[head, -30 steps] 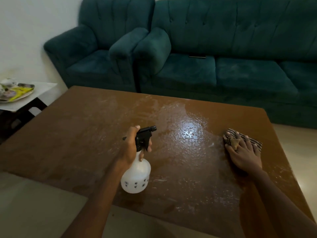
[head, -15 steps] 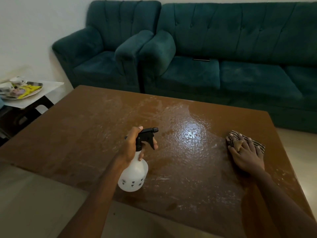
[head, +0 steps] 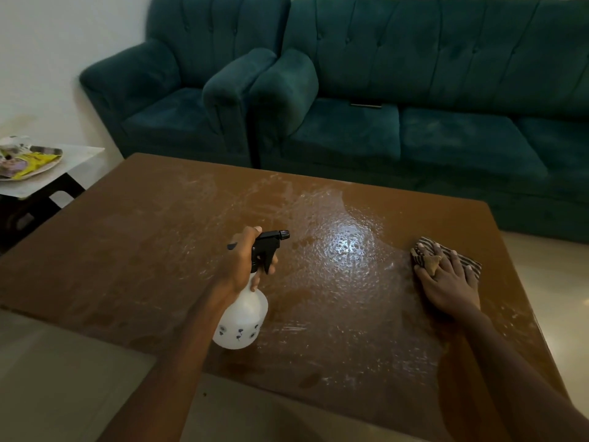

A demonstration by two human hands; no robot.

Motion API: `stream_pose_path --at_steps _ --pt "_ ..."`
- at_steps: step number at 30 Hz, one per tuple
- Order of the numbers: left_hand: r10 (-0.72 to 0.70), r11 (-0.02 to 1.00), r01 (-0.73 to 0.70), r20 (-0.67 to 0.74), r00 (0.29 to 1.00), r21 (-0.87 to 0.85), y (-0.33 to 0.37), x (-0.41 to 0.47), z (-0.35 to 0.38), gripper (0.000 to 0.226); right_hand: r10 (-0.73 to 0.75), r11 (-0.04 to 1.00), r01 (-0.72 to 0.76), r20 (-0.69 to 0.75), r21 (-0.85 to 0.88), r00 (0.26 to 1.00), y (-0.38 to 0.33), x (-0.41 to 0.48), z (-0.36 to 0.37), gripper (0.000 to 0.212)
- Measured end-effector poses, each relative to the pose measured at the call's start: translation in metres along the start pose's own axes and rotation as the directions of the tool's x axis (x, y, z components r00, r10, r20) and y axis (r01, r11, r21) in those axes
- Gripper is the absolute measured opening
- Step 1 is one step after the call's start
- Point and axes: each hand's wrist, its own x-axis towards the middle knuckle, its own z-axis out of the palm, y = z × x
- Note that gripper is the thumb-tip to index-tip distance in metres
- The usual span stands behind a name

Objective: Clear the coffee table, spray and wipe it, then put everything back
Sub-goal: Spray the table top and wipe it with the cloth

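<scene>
Clerk: Item one, spray bottle (head: 242, 317), white body, black trigger head; held over the near middle of the tabletop (head: 127, 250), nozzle aimed at the wet sheen to its right.
Checker: Grip?
Clerk: Left hand (head: 237, 266); grip curled round the bottle's neck, fingers on the trigger; same spot as a second ago, only the trigger fingers have shifted.
Checker: Item two?
Clerk: Cloth (head: 473, 266), striped, folded; right side of the tabletop; right hand (head: 449, 283) flat on it, fingers spread and pressing; neither has moved.
Checker: Change, then?
Clerk: Slight; droplets cover the middle, the left looks drier; spraying judged nearly done, wiping not begun.
Checker: Cleared goods?
Clerk: Tray (head: 32, 161) of oddments on the side table (head: 83, 154), far left; due back last.
</scene>
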Motion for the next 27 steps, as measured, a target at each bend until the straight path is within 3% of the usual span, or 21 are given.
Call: stream_pose_path --at_steps 16,21,27 --pt "0.032 0.994 -0.048 0.154 0.987 0.102 0.002 0.014 0.026 0.064 0.000 1.000 0.000 -0.017 0.004 1.000 -0.008 -0.004 0.002 0.065" --pt "0.027 0.987 -0.066 0.261 0.965 0.145 0.005 0.013 0.025 0.062 -0.148 0.989 0.148 0.000 -0.030 0.989 -0.054 -0.012 0.011 0.066" --pt "0.031 0.984 -0.045 0.084 0.996 0.171 0.000 0.007 0.024 0.065 -0.207 0.978 0.208 0.014 -0.011 0.978 -0.066 -0.014 0.014 0.064"
